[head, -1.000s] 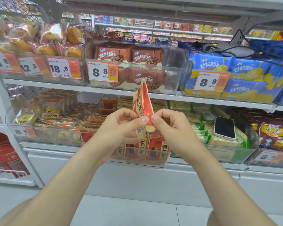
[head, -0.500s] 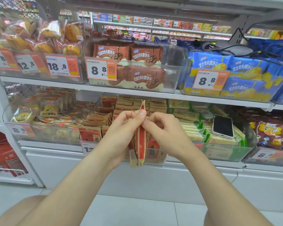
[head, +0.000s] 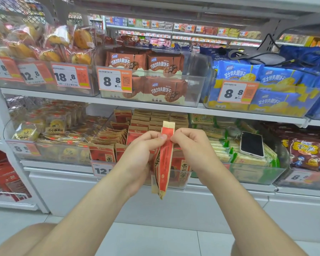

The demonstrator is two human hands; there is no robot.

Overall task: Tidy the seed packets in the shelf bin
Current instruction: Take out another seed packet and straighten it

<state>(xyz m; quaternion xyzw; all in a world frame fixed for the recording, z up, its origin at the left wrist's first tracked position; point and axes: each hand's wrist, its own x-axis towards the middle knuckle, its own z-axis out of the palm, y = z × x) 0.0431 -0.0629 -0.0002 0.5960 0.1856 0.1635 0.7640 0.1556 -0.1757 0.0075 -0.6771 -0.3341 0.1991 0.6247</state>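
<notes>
Both left hand (head: 144, 154) and right hand (head: 194, 150) pinch one upright seed packet (head: 164, 163) near its top, frame centre, over pale floor tiles (head: 155, 237). Behind: clear shelf bin (head: 179, 182) of matching packets (head: 107, 137), white shelf (head: 63, 97), distant aisle (head: 174, 32) upper centre

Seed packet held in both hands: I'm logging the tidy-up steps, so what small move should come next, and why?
Probably lower the seed packet forward into the shelf bin, upright beside the standing rows. Left hand and right hand pinch it near its top, edge-on and vertical, in front of the bin, so it looks ready to slot in.
</notes>
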